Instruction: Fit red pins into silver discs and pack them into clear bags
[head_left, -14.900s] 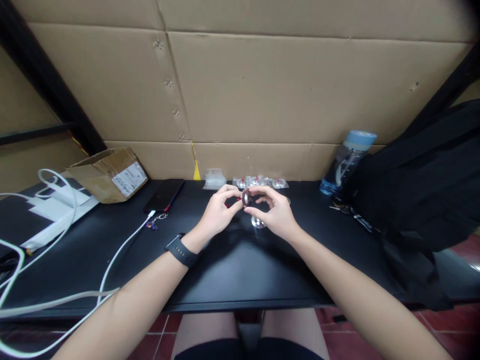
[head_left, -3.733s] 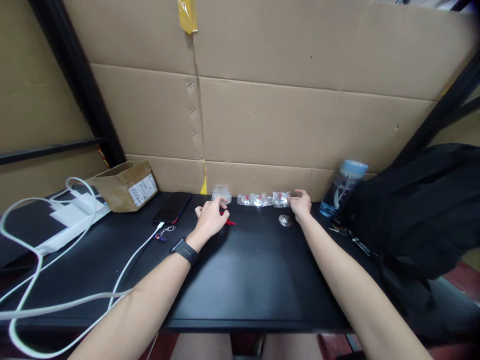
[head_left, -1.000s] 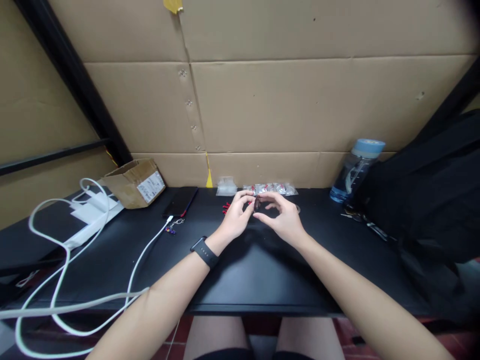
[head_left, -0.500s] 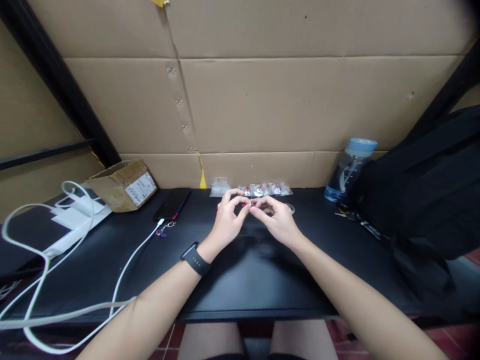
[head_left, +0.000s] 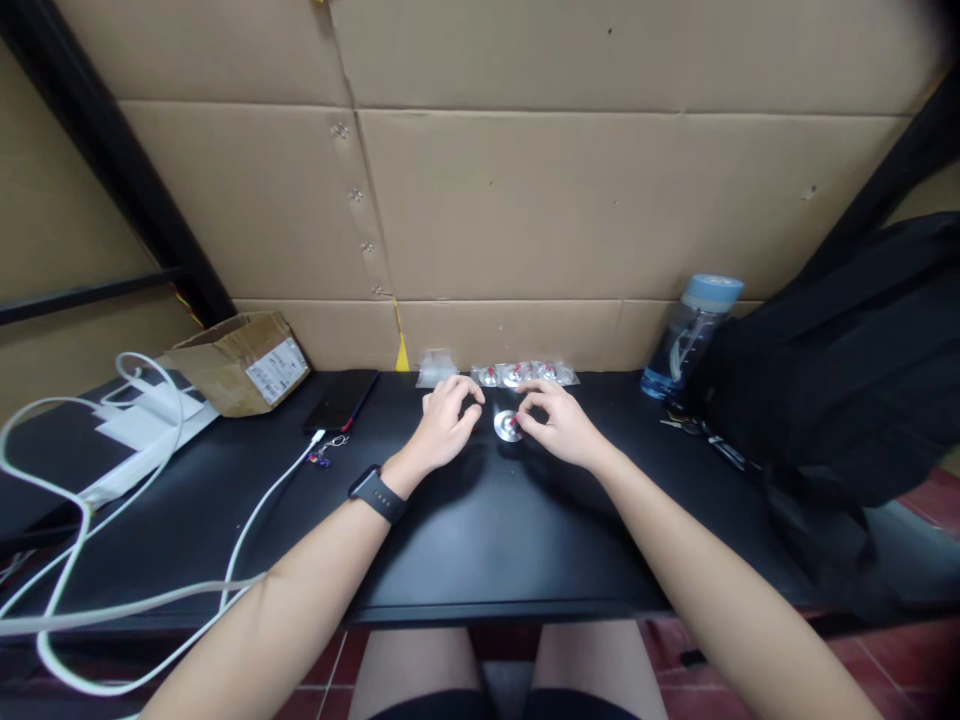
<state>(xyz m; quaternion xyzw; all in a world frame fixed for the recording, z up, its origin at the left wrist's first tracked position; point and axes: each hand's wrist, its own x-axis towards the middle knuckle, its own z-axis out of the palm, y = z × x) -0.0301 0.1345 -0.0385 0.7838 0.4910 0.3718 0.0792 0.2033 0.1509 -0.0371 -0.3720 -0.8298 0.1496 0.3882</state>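
Just above the desk is a shiny round silver disc [head_left: 506, 427] with a small red piece at its centre. My right hand [head_left: 559, 425] has its thumb and index finger pinched on that red piece. To the left of the disc, my left hand [head_left: 448, 425] is held with fingers curved and thumb apart, nothing between them. Behind the hands lies a row of clear plastic packets [head_left: 517, 374], which contain silver discs with red parts. Whether the disc touches the desk is hard to make out.
A small clear bag [head_left: 437, 366] sits beside the packets. On the left are a phone [head_left: 343, 402], an open cardboard box [head_left: 240, 365] and white cables [head_left: 251, 530]. A water bottle [head_left: 686, 340], keys [head_left: 686, 420] and a black backpack [head_left: 840, 360] are on the right of the black desk [head_left: 495, 560].
My hands were together at the fingertips with a small red part between them. They have moved apart, and my right hand now pinches the red piece on the silver disc.
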